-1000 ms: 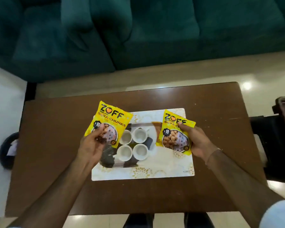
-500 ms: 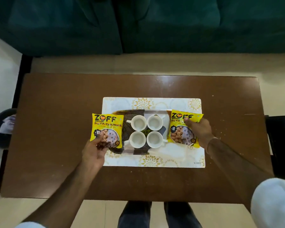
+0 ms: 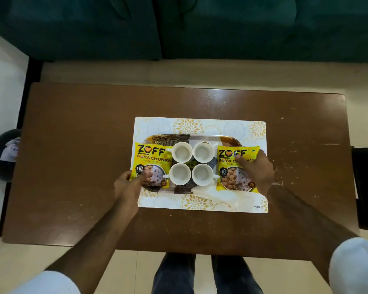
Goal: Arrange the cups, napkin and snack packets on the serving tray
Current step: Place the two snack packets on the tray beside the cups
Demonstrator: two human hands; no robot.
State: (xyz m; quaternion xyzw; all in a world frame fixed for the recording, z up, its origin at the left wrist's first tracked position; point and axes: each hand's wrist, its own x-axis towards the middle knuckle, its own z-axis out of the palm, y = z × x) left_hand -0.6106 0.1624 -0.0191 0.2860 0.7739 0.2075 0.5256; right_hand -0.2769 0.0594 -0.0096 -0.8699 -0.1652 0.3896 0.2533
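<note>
Several white cups [image 3: 192, 163] stand grouped in the middle of the patterned serving tray [image 3: 202, 138], which rests on a white and gold placemat [image 3: 200, 203]. A yellow snack packet [image 3: 152, 164] lies at the tray's left end, and my left hand [image 3: 129, 184] grips its lower left corner. A second yellow snack packet [image 3: 235, 168] lies at the tray's right end, with my right hand [image 3: 258, 171] holding its right edge and the thumb on its front. No napkin can be made out.
The placemat lies on a brown wooden table [image 3: 72, 155]. A teal sofa [image 3: 179, 26] stands beyond the far edge. A dark round bin [image 3: 3, 154] sits on the floor at the left, and a dark object [image 3: 366, 187] at the right.
Both hands have lowered the packets from above the tray onto its two ends beside the cups. The camera view has shifted to look more straight down.
</note>
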